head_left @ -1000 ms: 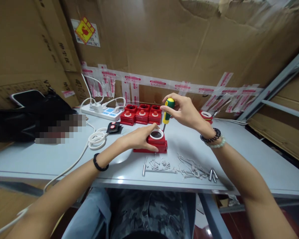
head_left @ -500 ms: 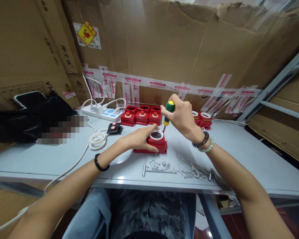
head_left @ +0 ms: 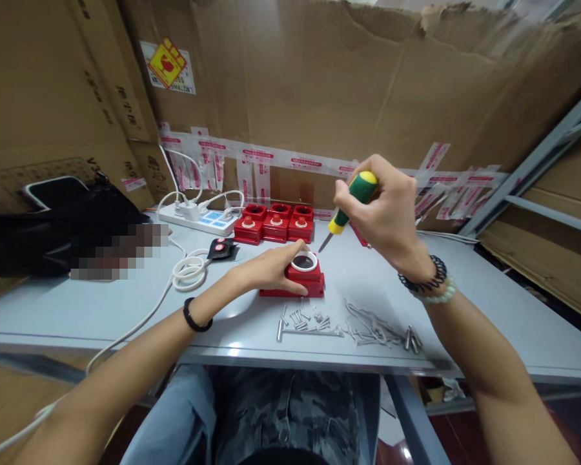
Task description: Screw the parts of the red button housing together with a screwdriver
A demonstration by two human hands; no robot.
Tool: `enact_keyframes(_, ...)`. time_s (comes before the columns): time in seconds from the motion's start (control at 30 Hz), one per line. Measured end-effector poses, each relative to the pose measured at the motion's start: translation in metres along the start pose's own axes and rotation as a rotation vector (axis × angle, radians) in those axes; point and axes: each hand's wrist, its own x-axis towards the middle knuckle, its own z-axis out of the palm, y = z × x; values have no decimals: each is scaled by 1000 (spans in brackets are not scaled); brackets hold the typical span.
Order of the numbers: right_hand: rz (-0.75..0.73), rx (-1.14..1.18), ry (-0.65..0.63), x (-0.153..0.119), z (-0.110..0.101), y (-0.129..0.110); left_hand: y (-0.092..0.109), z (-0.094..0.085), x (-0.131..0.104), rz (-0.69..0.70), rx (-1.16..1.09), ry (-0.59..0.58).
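My left hand (head_left: pixel 275 268) grips a red housing with a white ring (head_left: pixel 306 284) on the table, thumb along its near side and fingers over the far side. Its left part is covered by the hand. In my right hand (head_left: pixel 385 206) is a screwdriver (head_left: pixel 353 200) with a green and yellow handle, tilted, its tip in the air just right of the housing and apart from it. Close in front of the housing lie several loose screws (head_left: pixel 300 318) and a T-shaped metal wrench (head_left: pixel 310 332).
Several red housings (head_left: pixel 275 225) stand in a row at the back, beside a white power strip (head_left: pixel 208 221). A coiled white cable (head_left: pixel 188 274) and a black bag (head_left: pixel 106 213) with a phone (head_left: pixel 58 192) are on the left. Plastic bags and metal pieces (head_left: pixel 377 329) lie front right. Cardboard (head_left: pixel 295 84) walls the back.
My right hand has lifted the screwdriver off the housing's right corner and moved it right and up, tilting it more. My left hand and the housing have stayed in place.
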Motion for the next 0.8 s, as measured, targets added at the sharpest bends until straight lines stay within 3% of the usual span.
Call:
enact_keyframes(0.1, 97, 172, -89, -23, -10, -2, -1, 1, 0, 19, 14, 20)
enact_keyframes(0.2, 243, 333, -197, -51, -6, 10, -2, 2, 0, 25, 14, 32)
enact_keyframes(0.33, 306, 360, -134, -74, 8, 29, -4, 2, 0, 18, 1, 24)
enact_keyframes(0.8, 324, 365, -93, -82, 25, 43, -10, 1, 6, -57, 50, 17)
